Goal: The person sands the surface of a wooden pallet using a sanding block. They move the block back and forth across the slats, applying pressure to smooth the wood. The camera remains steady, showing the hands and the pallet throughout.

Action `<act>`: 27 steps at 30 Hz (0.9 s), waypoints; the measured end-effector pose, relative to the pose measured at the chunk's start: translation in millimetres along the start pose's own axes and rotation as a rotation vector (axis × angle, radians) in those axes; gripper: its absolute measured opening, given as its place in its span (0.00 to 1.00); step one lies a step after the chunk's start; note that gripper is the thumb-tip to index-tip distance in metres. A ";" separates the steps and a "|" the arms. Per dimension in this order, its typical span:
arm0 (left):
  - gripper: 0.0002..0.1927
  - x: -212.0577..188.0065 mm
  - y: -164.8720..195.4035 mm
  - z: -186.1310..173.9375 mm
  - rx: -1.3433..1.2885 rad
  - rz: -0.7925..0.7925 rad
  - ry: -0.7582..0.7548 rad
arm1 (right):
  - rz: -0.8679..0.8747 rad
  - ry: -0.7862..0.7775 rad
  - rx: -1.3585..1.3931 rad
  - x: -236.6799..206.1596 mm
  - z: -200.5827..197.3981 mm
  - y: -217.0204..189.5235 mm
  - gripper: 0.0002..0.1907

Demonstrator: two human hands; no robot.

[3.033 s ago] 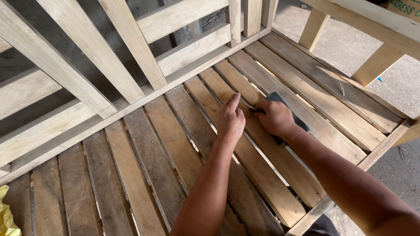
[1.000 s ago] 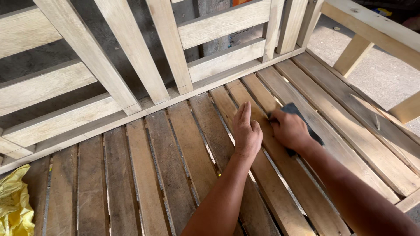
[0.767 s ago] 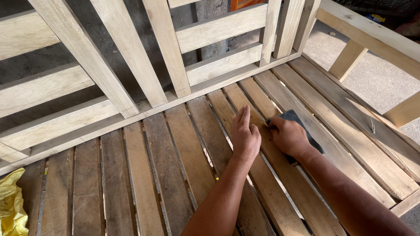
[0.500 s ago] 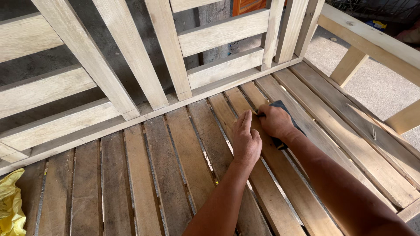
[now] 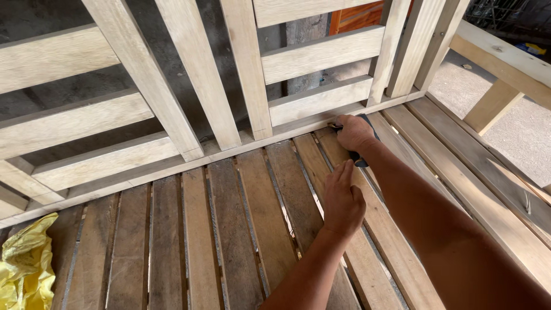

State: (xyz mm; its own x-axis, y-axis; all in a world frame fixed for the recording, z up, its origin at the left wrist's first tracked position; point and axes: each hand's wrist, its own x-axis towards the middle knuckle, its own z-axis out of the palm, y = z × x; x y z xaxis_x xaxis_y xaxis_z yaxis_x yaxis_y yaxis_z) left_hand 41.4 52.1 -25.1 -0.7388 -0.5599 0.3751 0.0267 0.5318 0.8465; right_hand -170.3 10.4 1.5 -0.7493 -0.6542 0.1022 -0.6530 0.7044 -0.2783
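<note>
I look down on a bare wooden bench with a slatted seat [image 5: 241,229] and a slatted backrest [image 5: 172,115]. My right hand [image 5: 354,133] presses a dark sheet of sandpaper [image 5: 367,121] onto a seat slat, right where the slat meets the rail under the backrest. My left hand [image 5: 342,198] lies flat on a neighbouring slat just nearer to me, fingers together and pointing toward the right hand. It holds nothing.
A crumpled yellow plastic bag [image 5: 26,264] lies on the seat at the lower left. The bench's wooden armrest frame [image 5: 499,69] rises at the right, with grey concrete floor [image 5: 528,132] beyond it. An orange object [image 5: 356,17] shows behind the backrest.
My right hand has slid the sandpaper along the slat away from me, up to the back rail. My left hand stayed flat on the seat, now trailing behind the right.
</note>
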 end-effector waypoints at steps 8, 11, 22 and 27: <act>0.27 0.1 -13.3 7.6 -0.072 0.122 0.099 | 0.002 0.021 0.019 -51.7 1.3 12.4 0.13; 0.27 -0.3 -18.8 12.4 -0.038 0.103 0.085 | -0.042 0.066 0.033 -96.3 -5.6 26.8 0.12; 0.28 2.2 -13.9 8.9 0.052 0.056 -0.018 | 0.053 0.033 0.019 -241.5 -31.4 48.9 0.11; 0.28 1.3 -17.9 10.9 0.040 0.056 -0.014 | 0.003 0.044 0.053 -187.6 -22.9 42.1 0.14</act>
State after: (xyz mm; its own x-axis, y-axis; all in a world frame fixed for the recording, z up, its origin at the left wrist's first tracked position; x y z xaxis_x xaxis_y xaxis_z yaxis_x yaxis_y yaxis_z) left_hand 32.6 48.8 -43.9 -0.7466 -0.5198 0.4153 0.0411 0.5870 0.8085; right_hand -59.7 169.1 -7.5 -0.7563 -0.6384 0.1426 -0.6446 0.6902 -0.3290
